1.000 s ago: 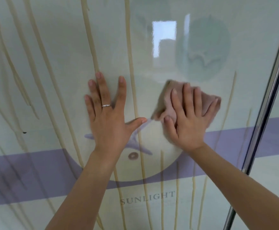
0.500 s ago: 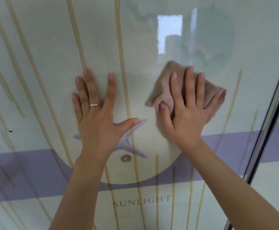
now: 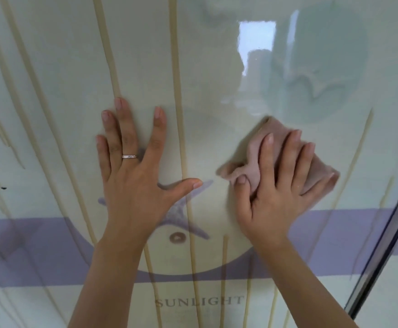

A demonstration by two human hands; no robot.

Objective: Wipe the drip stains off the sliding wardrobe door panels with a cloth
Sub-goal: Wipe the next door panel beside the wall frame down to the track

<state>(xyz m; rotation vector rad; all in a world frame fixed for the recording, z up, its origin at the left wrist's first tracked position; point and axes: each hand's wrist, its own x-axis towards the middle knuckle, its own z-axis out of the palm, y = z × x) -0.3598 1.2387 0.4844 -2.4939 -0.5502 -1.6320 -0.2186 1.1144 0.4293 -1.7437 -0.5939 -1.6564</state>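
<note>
Pressing flat with straight, spread fingers, the right hand (image 3: pixel 276 183) pins a crumpled pink soft cloth (image 3: pixel 254 162) against the glossy pale-green sliding wardrobe door panel (image 3: pixel 205 67), thumb tucked at the cloth's lower edge. The left hand (image 3: pixel 134 176), wearing a thin silver ring (image 3: pixel 129 156), lies open and braced on the panel just beside it, holding nothing. The cloth looks light and limp, likely to bunch and slide on such slick glass, so a broad palm over its middle suits best. Long beige drip stains (image 3: pixel 175 67) run vertically around both hands. A metal door frame (image 3: pixel 387 245) edges the right.
</note>
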